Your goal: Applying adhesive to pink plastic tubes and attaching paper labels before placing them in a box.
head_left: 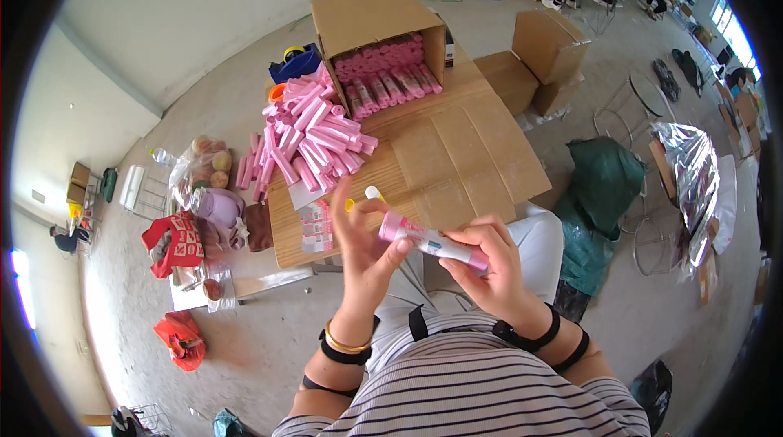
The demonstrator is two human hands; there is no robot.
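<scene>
Right hand (499,275) clamps a pink-ended, white-labelled plastic cylindrical tube (431,242); left hand (364,267) at its left end (pinching or merely touching, can't tell)!

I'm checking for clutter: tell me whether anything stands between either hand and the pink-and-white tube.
Nothing visible does: the right hand grips the pink-and-white tube near its right end; the left hand is at its other end.
</scene>
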